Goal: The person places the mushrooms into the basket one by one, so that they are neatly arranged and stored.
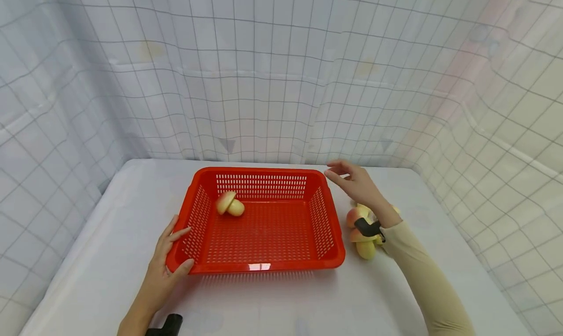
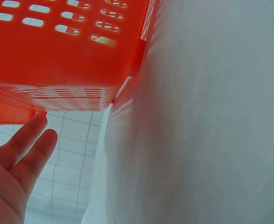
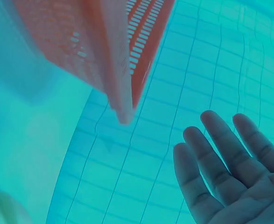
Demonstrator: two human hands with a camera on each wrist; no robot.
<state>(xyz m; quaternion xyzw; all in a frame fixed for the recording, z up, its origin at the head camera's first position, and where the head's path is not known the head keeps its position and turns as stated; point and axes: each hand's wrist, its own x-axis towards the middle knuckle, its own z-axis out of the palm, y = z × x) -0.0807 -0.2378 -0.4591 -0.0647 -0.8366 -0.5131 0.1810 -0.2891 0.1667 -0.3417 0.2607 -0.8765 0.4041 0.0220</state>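
No lettering, brand or number is legible in any of the three views. On the front rim of the red basket [image 1: 299, 266], two small pale patches [image 1: 254, 267] lie side by side; whether they are label or glare cannot be told, and no characters resolve. The checked curtain [image 1: 264, 57] behind the table [image 1: 140, 189] bears a line grid, grey triangles [image 1: 227, 144] and faint coloured shapes [image 1: 151, 50], too indistinct to read as signs.
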